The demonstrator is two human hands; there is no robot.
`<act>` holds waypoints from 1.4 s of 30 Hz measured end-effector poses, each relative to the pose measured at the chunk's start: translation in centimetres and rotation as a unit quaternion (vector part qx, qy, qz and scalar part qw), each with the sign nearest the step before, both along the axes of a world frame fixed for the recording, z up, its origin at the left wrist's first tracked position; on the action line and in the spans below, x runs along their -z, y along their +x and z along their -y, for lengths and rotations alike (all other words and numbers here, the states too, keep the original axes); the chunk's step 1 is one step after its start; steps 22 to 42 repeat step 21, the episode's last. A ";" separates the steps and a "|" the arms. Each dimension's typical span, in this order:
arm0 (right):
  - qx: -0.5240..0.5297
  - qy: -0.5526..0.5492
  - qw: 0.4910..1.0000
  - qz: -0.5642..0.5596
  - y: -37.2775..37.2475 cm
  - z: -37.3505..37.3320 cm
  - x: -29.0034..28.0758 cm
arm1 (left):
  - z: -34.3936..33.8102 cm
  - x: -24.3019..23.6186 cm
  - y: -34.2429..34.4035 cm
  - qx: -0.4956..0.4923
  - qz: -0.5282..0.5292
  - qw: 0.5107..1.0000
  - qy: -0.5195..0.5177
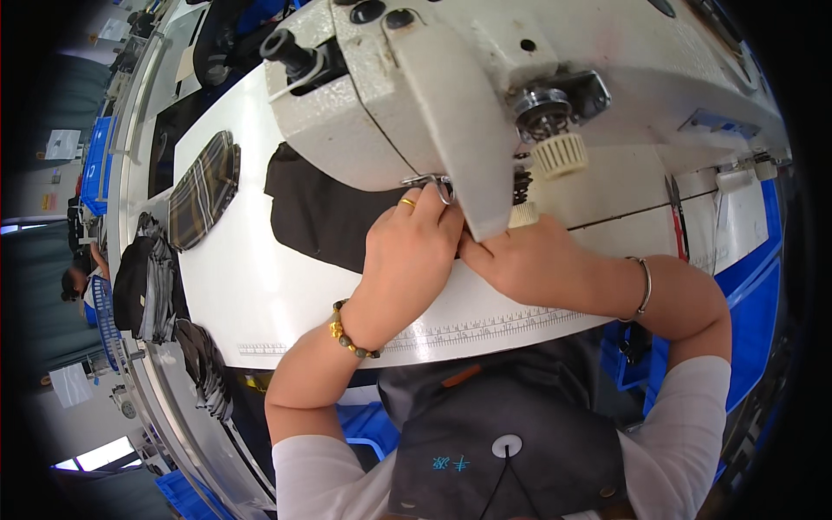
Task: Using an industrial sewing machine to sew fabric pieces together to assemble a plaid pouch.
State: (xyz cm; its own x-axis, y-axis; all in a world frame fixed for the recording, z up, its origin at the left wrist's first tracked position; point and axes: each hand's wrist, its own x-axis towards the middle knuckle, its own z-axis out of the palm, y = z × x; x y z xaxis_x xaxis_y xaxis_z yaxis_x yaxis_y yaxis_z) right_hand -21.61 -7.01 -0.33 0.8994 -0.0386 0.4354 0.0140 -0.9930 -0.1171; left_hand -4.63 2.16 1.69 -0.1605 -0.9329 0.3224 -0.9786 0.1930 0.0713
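Note:
A dark brown fabric piece [321, 208] lies flat on the white table, its right end running under the sewing machine head [416, 87]. My left hand [412, 230], with a ring on one finger, is closed at the fabric's right end, close to the needle area. Beside it, my right hand [529, 260] has its fingers curled in, the thumb side meeting the left fingers. The machine head covers the fingertips and the needle, so what the right fingers pinch is hidden.
A plaid fabric piece [205, 191] lies at the table's left. Stacked dark and striped pieces [158, 290] are beyond the left edge. Red-handled snips [678, 221] rest right of the machine. A ruler scale [416, 338] runs along the front edge; blue bins [737, 338] stand at right.

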 end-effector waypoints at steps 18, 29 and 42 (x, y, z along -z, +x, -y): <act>0.038 0.080 0.996 -0.010 0.5 1.2 0.1 | -1.8 -2.5 3.2 -0.129 0.123 0.974 0.136; 0.009 0.112 0.989 -0.101 0.1 1.6 -0.9 | -3.8 -4.0 1.0 -0.159 0.207 0.914 0.312; 0.009 0.112 0.989 -0.101 0.1 1.6 -0.9 | -3.8 -4.0 1.0 -0.159 0.207 0.914 0.312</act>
